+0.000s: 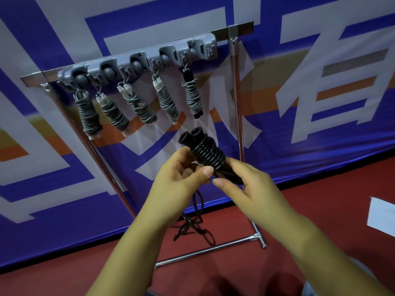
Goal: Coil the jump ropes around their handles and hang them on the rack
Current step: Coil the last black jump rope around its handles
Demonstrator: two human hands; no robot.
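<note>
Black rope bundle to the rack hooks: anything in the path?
Nothing visible blocks the way. Both hands, left and right, hold the black bundle just below the grey hook bar. Five coiled ropes already hang there. The loose rope tail still trails to the floor, unwound.
</note>
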